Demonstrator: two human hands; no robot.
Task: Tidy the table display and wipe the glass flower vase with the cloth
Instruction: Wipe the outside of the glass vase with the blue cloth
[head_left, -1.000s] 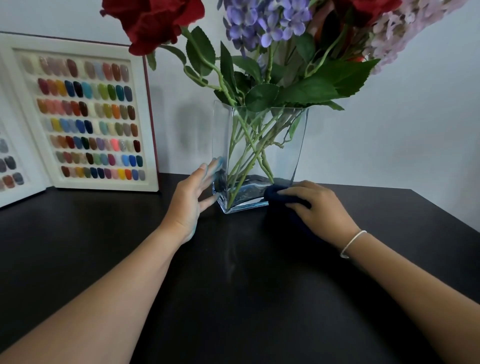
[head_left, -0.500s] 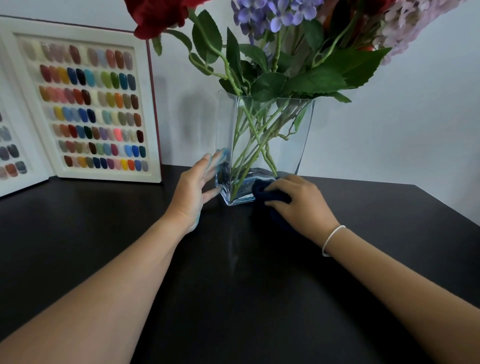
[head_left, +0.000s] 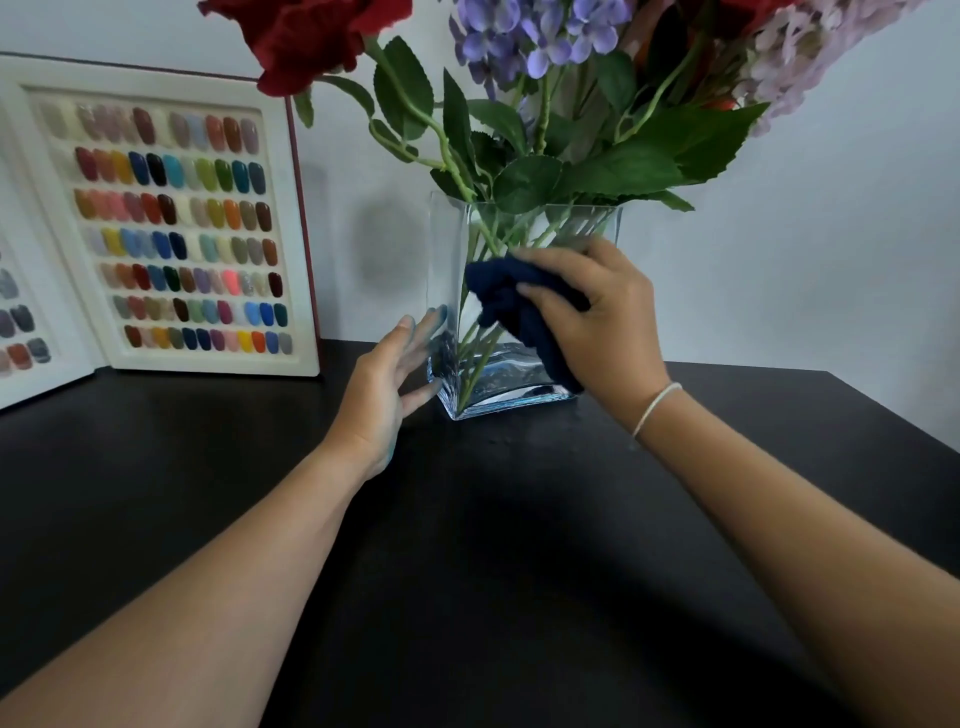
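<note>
**Right hand presses cloth to vase front, mid-height**

Right hand (head_left: 597, 322) is closed around a bunched navy cloth (head_left: 511, 304), held against the front face of the glass vase (head_left: 447, 270). Left hand (head_left: 387, 382) lies open, fingers spread, fingertips touching the vase's lower left edge.

Surface: a matte black table (head_left: 467, 545), set against a plain white wall (head_left: 831, 234). A white-framed nail colour chart (head_left: 171, 223) stands propped at the wall, left of the vase and apart from it.

Change noted: half a second earlier the cloth sat at the vase's base by the tabletop; it is now raised to mid-height. The left hand is placed as before.

Materials: the vase is clear, rectangular and thick-based, with green stems (head_left: 480, 358) visible inside. Red, purple and pink blooms rise above the rim. The cloth appears knitted or terry in texture. A thin white bracelet (head_left: 655, 408) circles the right wrist.
</note>
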